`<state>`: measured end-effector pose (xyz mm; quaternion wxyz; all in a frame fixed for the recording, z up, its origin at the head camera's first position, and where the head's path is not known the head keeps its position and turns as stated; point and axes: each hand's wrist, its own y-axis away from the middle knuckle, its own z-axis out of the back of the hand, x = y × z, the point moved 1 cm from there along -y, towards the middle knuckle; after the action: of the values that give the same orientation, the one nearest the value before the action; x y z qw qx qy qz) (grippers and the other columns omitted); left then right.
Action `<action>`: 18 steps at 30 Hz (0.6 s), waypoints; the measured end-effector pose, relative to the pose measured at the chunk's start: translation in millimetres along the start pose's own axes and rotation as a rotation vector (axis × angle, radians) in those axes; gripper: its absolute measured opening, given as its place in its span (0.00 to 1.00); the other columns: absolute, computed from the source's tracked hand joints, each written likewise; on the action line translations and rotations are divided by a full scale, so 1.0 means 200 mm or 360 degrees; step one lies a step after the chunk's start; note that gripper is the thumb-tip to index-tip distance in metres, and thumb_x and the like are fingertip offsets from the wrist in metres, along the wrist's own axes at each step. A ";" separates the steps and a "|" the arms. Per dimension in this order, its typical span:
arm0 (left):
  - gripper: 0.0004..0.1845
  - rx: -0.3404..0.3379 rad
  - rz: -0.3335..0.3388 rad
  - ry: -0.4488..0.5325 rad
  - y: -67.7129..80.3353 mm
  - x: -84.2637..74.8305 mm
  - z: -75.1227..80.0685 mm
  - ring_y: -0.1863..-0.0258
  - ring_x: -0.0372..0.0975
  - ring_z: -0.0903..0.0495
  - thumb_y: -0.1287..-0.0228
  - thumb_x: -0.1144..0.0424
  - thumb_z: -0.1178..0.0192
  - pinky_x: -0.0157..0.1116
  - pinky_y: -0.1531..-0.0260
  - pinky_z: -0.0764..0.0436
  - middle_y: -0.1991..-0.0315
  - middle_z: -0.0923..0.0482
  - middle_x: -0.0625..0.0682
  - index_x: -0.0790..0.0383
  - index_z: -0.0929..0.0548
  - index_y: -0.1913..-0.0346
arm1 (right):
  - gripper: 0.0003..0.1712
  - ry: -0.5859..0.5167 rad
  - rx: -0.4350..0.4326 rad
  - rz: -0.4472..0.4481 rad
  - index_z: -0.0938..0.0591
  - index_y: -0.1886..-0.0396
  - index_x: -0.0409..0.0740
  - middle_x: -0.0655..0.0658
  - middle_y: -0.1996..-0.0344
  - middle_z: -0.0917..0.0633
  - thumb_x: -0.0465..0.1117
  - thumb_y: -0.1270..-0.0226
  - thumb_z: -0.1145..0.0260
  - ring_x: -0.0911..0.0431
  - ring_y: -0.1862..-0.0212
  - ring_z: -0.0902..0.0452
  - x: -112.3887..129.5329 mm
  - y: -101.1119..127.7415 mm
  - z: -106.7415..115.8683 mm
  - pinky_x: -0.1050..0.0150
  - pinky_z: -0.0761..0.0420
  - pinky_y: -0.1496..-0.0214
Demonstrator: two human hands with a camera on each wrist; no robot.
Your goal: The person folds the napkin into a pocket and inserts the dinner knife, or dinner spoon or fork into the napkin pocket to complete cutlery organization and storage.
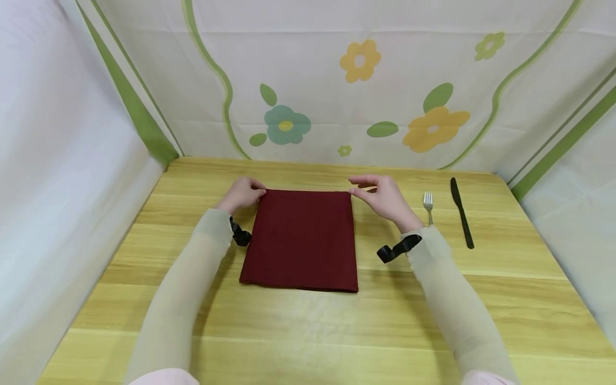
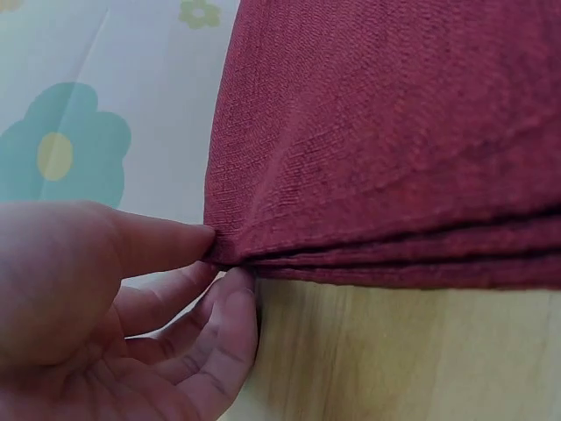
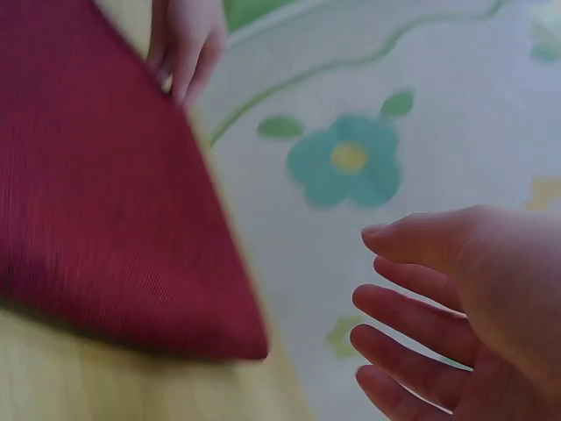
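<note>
A dark red cloth napkin (image 1: 303, 240), folded into a rough square, lies flat on the wooden table. At its far left corner my left hand (image 1: 244, 193) pinches the layered cloth between thumb and fingers; the left wrist view shows several stacked folds of the napkin (image 2: 394, 140) running from that grip. My right hand (image 1: 382, 197) is beside the far right corner, fingers spread and relaxed. In the right wrist view a gap separates the right hand (image 3: 447, 307) from the napkin's corner, and nothing is between its fingers.
To the right of the napkin a fork (image 1: 428, 206) lies on the table (image 1: 308, 331), partly hidden by my right forearm. Farther right is a black knife (image 1: 462, 214). A white curtain (image 1: 317, 80) with flower prints stands along the table's back edge.
</note>
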<state>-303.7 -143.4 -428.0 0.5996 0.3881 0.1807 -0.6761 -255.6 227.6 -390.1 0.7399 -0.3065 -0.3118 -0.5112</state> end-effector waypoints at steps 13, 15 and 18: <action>0.18 0.0176 -0.0039 0.0094 0.06 -0.05 0.03 0.68 0.44 0.25 0.19 0.62 0.48 0.40 0.62 0.25 0.57 0.20 0.61 0.69 0.19 0.38 | 0.15 0.0200 0.0145 -0.0121 0.14 0.44 0.42 0.42 0.47 0.16 0.42 0.25 0.34 0.47 0.49 0.22 -0.17 -0.11 -0.15 0.51 0.22 0.47; 0.20 0.0217 -0.0026 0.0120 0.07 -0.06 0.04 0.57 0.47 0.24 0.18 0.58 0.50 0.42 0.54 0.24 0.52 0.21 0.60 0.71 0.19 0.40 | 0.15 0.0231 0.0145 -0.0124 0.14 0.44 0.42 0.41 0.49 0.16 0.43 0.24 0.35 0.47 0.51 0.22 -0.18 -0.12 -0.16 0.51 0.23 0.48; 0.23 0.0242 0.0009 0.0160 0.07 -0.05 0.05 0.51 0.50 0.25 0.17 0.52 0.54 0.45 0.49 0.25 0.49 0.23 0.62 0.71 0.21 0.42 | 0.16 0.0252 0.0149 -0.0145 0.14 0.46 0.41 0.41 0.51 0.18 0.45 0.23 0.36 0.47 0.52 0.24 -0.18 -0.12 -0.16 0.51 0.24 0.49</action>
<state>-293.3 -146.2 -410.5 0.5603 0.4667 0.1576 -0.6659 -283.0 216.2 -435.1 0.7518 -0.2158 -0.2895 -0.5518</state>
